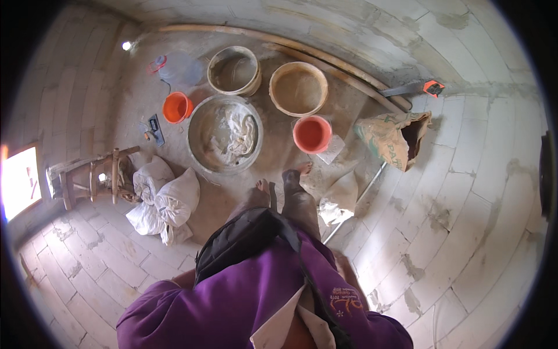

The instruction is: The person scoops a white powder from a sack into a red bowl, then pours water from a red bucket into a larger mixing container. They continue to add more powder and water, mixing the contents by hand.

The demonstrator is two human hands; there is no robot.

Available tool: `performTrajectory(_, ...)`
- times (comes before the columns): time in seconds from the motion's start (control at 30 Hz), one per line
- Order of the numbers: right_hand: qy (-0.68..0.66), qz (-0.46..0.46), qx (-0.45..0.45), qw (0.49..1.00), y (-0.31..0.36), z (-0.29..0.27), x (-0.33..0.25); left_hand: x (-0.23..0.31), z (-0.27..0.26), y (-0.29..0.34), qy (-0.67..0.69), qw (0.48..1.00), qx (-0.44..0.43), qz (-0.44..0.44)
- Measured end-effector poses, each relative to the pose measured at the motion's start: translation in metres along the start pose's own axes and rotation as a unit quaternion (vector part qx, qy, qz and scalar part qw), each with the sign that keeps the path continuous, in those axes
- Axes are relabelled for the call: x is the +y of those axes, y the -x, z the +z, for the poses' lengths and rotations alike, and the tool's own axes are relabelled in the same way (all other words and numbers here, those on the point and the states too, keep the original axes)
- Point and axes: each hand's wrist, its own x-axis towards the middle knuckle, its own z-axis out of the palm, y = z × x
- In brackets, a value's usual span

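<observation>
Nearest come the person's purple shirt (232, 285) and the black bag (238, 238) over it; neither the left hand nor the right hand shows, so whether either is open, closed or gripping anything cannot be told. White sacks (177, 198) sit to the left, a pale sack (342, 195) to the right. Just beyond the right foot (303, 168) stands the red bucket (312, 132). The wide basin (200, 136) lies farther and to the left, beyond the left foot (262, 185); it is round, without a long axis, while the crumpled sack (241, 136) inside runs roughly near to far along its right half. Which hand is nearer cannot be told. Behind stand the left tub (253, 87) and right tub (297, 111), with long poles (343, 75) farthest
</observation>
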Motion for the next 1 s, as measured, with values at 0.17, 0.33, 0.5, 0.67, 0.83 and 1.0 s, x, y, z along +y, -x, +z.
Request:
performTrajectory(0.17,0.056,-0.185,-0.013,0.981,-0.037,0.097,-0.017,-0.039,-0.022,0.020,0.046,0.996,0.042,0.056)
performTrajectory(0.33,0.027,-0.282,-0.006,0.959,-0.038,0.148,-0.071,-0.084,-0.051,0.043,0.093,0.990,0.065,0.086)
performTrajectory(0.5,0.008,-0.315,0.037,0.948,-0.020,0.141,-0.086,-0.098,-0.027,0.041,0.147,0.976,0.027,0.157)
performTrajectory(0.67,0.000,-0.300,0.049,0.953,-0.012,0.129,-0.063,-0.105,-0.021,0.056,0.211,0.947,0.008,0.240)
performTrajectory(0.83,-0.031,-0.283,0.037,0.958,-0.014,0.113,-0.036,-0.103,-0.042,0.092,0.263,0.896,0.008,0.358)
performTrajectory(1.0,-0.072,-0.268,0.027,0.960,-0.004,0.095,-0.028,-0.083,-0.065,0.115,0.280,0.833,-0.013,0.477)
